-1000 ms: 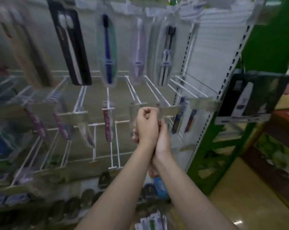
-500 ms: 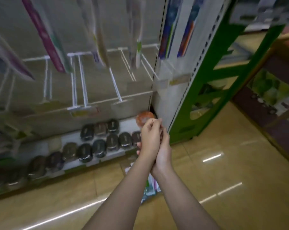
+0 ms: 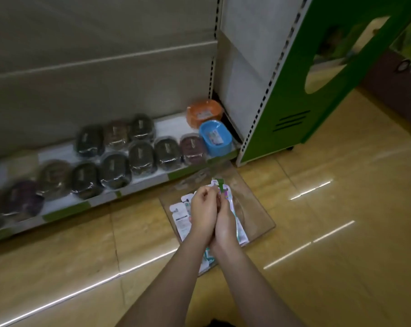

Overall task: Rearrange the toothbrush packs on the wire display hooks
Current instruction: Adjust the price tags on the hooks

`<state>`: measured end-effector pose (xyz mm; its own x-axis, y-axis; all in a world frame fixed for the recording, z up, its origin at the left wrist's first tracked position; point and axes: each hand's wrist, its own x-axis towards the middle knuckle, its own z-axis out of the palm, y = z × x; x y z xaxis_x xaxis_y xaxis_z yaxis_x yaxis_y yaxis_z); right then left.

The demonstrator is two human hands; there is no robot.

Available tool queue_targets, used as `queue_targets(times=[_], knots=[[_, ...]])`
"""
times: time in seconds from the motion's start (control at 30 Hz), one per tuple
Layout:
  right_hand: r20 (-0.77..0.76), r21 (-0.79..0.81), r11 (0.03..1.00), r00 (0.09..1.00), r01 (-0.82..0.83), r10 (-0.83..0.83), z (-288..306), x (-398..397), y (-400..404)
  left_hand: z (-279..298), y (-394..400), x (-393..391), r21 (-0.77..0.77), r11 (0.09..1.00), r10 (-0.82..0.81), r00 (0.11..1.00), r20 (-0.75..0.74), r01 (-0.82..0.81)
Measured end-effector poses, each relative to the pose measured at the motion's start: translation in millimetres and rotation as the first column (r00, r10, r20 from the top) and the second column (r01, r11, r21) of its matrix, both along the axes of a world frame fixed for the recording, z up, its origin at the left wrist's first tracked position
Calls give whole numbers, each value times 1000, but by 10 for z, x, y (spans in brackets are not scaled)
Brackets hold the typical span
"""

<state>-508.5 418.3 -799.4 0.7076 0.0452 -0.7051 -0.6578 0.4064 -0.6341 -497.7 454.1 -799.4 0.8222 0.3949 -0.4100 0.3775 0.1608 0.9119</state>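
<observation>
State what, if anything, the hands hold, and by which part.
Cannot tell: the left hand and right hand are curled together over the toothbrush packs.

Your one head camera looks steeply down from above, facing the bottom shelf [image 3: 129, 185] of the store rack. That shelf crosses the upper left; the tiled floor [image 3: 329, 232] fills everything below and right of it. Your forearms enter from the bottom edge, close to the lens. No second view shares this scene

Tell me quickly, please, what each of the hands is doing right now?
Left hand: fingers curled, holding nothing visible.
Right hand: mostly hidden behind the left; cannot be told.
</observation>
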Motion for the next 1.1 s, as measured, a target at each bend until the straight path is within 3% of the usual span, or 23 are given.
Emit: queue_targets(times=[0.2, 0.4, 0.47, 0.53, 0.67, 0.8, 0.9, 1.1], knots=[[20, -134, 991, 1000, -8, 10, -1248, 253, -41, -1249, 73, 78, 65, 996, -49, 993, -104, 56], [113, -350, 937, 991, -22, 65, -1907, 435, -190, -2106, 372, 54, 89, 990, -83, 953, -291, 113], [129, -536, 838, 971, -101, 200, -2124, 483, -228, -2307, 449, 79, 123, 982, -89, 927, -363, 142], [78, -701, 675, 916, -230, 393, -2268, 465, -283, -2400, 467, 92, 94, 980, -123, 899, -420, 177], [-59, -782, 453, 775, -428, 630, -2500, 353, -409, -2437, 410, 111, 0, 960, -250, 854, -456, 281], [-99, -808, 365, 718, -462, 689, -2669, 288, -442, -2474, 377, 152, -15, 948, -286, 829, -481, 319], [-145, -872, 236, 687, -429, 712, -2756, 309, -400, -2515, 390, 155, 4, 946, -281, 826, -489, 324], [-187, -891, 166, 673, -423, 715, -2809, 319, -373, -2555, 437, 123, 14, 940, -300, 846, -441, 341]])
